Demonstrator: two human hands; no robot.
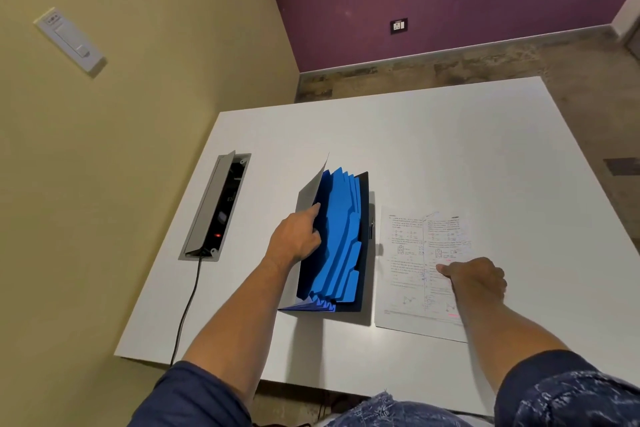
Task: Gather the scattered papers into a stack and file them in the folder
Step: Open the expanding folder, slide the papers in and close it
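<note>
A: Item one. What did you have on the bench [433, 135]?

B: You had the folder [341, 246], an expanding one with blue tabbed dividers, lying near the middle and fanned open. Your left hand [296, 239] was on its grey front cover [310, 198], fingers tucked behind the cover's edge and holding it lifted away from the dividers. That grip was closed on the cover.

A: Item two, the papers?

B: The papers [412, 274] lay just beside the folder on its right, printed sheets squared into what looked like one stack; how many sheets, you could not tell. Your right hand [476, 279] rested on top of them, fingers curled, thumb pointing toward the folder. Whether that grip had pinched a sheet or merely pressed down, I cannot tell.

A: Progress?

B: Gathering looked done: no loose sheets showed elsewhere on the bench. Filing was left: the stack was outside the folder, no pocket yet filled. Also logged: an open socket box [216, 208] set into the bench at left, its cable [187, 308] trailing off the near edge.
</note>
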